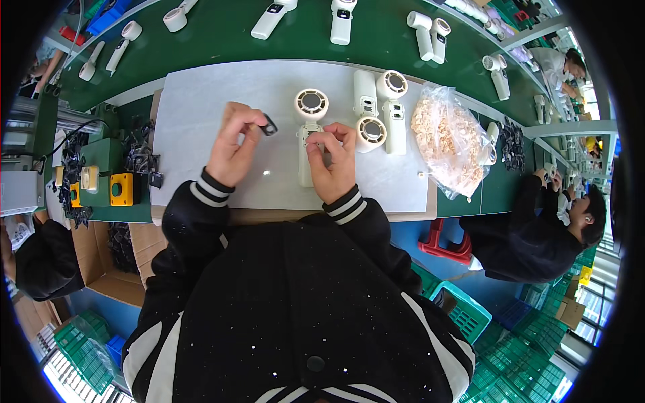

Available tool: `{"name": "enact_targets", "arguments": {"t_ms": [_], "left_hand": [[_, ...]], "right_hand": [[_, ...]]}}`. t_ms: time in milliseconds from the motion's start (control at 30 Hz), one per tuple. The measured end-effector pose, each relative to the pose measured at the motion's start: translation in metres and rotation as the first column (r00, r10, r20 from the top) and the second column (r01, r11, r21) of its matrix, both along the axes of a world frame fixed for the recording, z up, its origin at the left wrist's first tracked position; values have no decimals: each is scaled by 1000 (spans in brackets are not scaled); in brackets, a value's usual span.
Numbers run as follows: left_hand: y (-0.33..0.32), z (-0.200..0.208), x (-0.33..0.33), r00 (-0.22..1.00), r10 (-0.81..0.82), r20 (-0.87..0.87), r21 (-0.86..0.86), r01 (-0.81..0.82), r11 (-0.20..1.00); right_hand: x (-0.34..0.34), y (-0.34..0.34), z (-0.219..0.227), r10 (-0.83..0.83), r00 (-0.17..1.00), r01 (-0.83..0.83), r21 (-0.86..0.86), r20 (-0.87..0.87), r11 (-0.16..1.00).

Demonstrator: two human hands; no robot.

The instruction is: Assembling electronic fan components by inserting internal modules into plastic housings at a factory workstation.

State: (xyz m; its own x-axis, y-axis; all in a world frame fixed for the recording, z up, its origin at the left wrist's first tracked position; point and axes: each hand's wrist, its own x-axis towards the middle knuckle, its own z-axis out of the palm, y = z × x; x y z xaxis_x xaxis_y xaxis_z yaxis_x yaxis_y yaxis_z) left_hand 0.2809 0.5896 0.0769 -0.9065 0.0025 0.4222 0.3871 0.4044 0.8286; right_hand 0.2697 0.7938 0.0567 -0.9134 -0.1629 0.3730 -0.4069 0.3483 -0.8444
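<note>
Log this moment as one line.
left grip: holding small black part | right grip: at white fan | to its right: two more fans, clear bag of beige pieces

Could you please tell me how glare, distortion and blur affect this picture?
In the head view, fisheye distortion curves the bench toward the picture's dark edge; in the head view, the windows at lower right look washed out; also in the head view, the left hand seems slightly blurred, while the fan looks reasonably sharp.
</note>
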Motion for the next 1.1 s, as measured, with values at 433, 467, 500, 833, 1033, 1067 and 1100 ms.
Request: {"name": "enact_targets", "arguments": {"t_ms": [433, 467, 500, 833, 1033, 1067, 1100], "left_hand": [[41, -14, -4, 892, -374, 255, 599, 158, 785], [43, -14, -5, 891, -376, 255, 601, 159, 784], [46, -13, -6, 888, -373, 268, 573, 164, 803], [53, 4, -11, 958, -162, 236, 89, 144, 986], [53, -7, -14, 967, -135, 215, 147, 105, 983], [53, -7, -15, 967, -137, 216, 148, 107, 983], [54, -7, -15, 969, -143, 201, 148, 114, 982]], "right_hand": [[-4, -2, -11, -63, 987, 97, -234, 148, 968], [-3, 2, -9, -69, 985, 108, -249, 161, 962], [-6, 3, -7, -46, 985, 100, -333, 166, 938], [-19, 12, 3, 37, 981, -18, -100, 191, 995], [-18, 13, 5, -11, 976, 36, -107, 219, 994], [-18, 12, 4, -13, 975, 38, -107, 221, 994], [-19, 11, 3, -5, 971, 37, -128, 241, 991]]}}
